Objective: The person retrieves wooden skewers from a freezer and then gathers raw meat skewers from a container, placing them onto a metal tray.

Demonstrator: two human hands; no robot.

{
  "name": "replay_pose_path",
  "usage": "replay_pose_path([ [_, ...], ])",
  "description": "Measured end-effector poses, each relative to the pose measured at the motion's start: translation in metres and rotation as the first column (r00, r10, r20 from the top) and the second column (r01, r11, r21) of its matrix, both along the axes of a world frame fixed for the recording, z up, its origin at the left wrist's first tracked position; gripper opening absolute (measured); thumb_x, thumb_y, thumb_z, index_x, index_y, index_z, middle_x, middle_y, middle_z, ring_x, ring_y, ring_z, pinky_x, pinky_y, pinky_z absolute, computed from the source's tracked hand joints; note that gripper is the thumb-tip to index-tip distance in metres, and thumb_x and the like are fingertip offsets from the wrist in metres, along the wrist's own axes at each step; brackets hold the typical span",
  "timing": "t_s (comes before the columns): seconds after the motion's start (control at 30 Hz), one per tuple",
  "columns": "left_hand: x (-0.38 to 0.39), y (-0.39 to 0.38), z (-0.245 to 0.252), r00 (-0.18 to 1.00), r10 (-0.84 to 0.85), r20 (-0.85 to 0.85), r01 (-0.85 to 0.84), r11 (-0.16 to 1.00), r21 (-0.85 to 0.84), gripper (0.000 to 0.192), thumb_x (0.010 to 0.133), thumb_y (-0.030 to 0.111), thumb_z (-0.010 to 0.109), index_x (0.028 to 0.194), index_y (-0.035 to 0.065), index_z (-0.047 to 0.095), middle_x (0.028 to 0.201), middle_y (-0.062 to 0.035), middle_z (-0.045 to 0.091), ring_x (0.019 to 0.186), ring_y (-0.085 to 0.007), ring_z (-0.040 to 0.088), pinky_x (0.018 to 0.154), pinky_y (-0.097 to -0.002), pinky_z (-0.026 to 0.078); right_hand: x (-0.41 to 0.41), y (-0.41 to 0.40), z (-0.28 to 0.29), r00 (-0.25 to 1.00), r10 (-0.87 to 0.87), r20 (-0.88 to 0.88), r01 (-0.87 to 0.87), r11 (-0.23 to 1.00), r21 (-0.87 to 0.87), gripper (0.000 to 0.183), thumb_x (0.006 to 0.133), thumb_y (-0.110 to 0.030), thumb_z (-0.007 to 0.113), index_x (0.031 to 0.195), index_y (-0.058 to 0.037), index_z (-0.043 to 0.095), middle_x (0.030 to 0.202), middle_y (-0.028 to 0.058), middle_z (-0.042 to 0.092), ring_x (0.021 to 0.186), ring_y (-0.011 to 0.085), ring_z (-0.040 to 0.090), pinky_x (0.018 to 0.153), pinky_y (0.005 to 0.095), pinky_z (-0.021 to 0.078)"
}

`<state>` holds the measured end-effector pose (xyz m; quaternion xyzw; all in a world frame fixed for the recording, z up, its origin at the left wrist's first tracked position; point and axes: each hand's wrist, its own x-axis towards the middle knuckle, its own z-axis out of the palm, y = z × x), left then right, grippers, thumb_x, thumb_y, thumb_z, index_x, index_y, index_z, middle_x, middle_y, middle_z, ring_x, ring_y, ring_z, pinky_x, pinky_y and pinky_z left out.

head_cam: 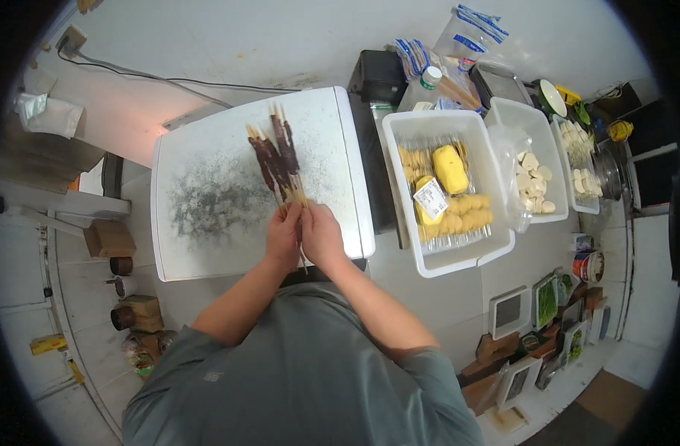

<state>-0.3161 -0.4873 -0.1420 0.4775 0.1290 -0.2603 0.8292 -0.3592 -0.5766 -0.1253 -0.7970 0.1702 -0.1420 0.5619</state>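
Observation:
Both hands are together over the near part of a white worktop (217, 156) with a worn grey patch. Between them is a bunch of wooden skewers threaded with dark red meat (284, 146). My left hand (284, 240) grips the bare sticks from the left, thumb on top. Pressed against it, my right hand (323, 231) closes around the same sticks from the right. The meat ends point away from me, fanned into clusters. One stick end sticks out below the hands, and the fingers' undersides are hidden.
A white plastic tub (468, 262) to the right holds skewered yellow slices and two wrapped yellow blocks. Beyond it, another tub (504, 114) contains pale round pieces. A plastic bottle (420, 92) and a black box (378, 75) stand behind. Cables (167, 81) run along the wall.

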Motion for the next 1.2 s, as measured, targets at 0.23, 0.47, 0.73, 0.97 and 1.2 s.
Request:
replay_pose_path([
  [0.23, 0.008, -0.003, -0.007, 0.996, -0.065, 0.054, 0.066, 0.998, -0.013, 0.011, 0.096, 0.021, 0.063, 0.094, 0.01, 0.061, 0.08, 0.0025, 0.062, 0.065, -0.0066, 0.056, 0.056, -0.0231, 0.044, -0.003, -0.013, -0.005, 1.0, 0.001, -0.005, -0.001, 1.0, -0.003, 0.022, 0.095, -0.014, 0.051, 0.11, -0.0018, 0.063, 0.092, 0.0234, 0.066, 0.086, 0.0414, 0.063, 0.076, 0.0441, 0.0506],
  [0.47, 0.0, -0.02, -0.001, 0.999, 0.029, 0.016, -0.03, 0.996, 0.084, 0.01, 0.094, 0.017, 0.066, 0.097, 0.011, 0.059, 0.081, 0.0033, 0.061, 0.064, -0.006, 0.055, 0.055, -0.0208, 0.043, -0.007, -0.02, -0.011, 0.992, 0.005, -0.129, -0.001, 0.999, 0.033, 0.022, 0.096, -0.017, 0.051, 0.107, -0.0017, 0.061, 0.097, 0.025, 0.065, 0.092, 0.0452, 0.061, 0.08, 0.0487, 0.0492],
  [0.73, 0.009, 0.002, -0.023, 0.999, 0.001, 0.039, -0.006, 0.991, 0.135, 0.008, 0.093, 0.018, 0.065, 0.093, 0.0133, 0.058, 0.075, 0.0046, 0.056, 0.06, -0.0046, 0.048, 0.05, -0.0223, 0.035, 0.002, -0.021, -0.02, 0.974, 0.149, -0.173, -0.152, 0.988, -0.003, 0.022, 0.097, -0.02, 0.052, 0.104, -0.001, 0.059, 0.096, 0.0271, 0.064, 0.091, 0.0474, 0.06, 0.078, 0.0508, 0.0485],
  [0.97, 0.011, -0.008, -0.021, 0.996, -0.011, 0.09, -0.015, 0.96, 0.281, 0.019, 0.094, 0.024, 0.063, 0.098, 0.0056, 0.063, 0.078, 0.002, 0.058, 0.066, -0.0064, 0.049, 0.058, -0.0244, 0.04, 0.007, -0.017, -0.019, 0.977, 0.088, -0.196, -0.088, 0.996, 0.006, 0.021, 0.097, -0.017, 0.05, 0.1, 0.002, 0.057, 0.092, 0.0289, 0.064, 0.087, 0.0474, 0.061, 0.075, 0.0513, 0.0481],
  [1.2, 0.021, 0.013, -0.035, 0.985, 0.034, 0.168, -0.091, 0.933, 0.349, 0.02, 0.094, 0.023, 0.061, 0.094, 0.0028, 0.063, 0.077, 0.0007, 0.06, 0.07, -0.0075, 0.052, 0.063, -0.0262, 0.044, 0.021, -0.023, -0.025, 0.979, 0.071, -0.192, -0.067, 0.997, 0.029, 0.021, 0.1, -0.018, 0.048, 0.097, 0.0025, 0.055, 0.074, 0.0122, 0.064, 0.062, 0.0207, 0.062, 0.059, 0.0336, 0.0491],
])
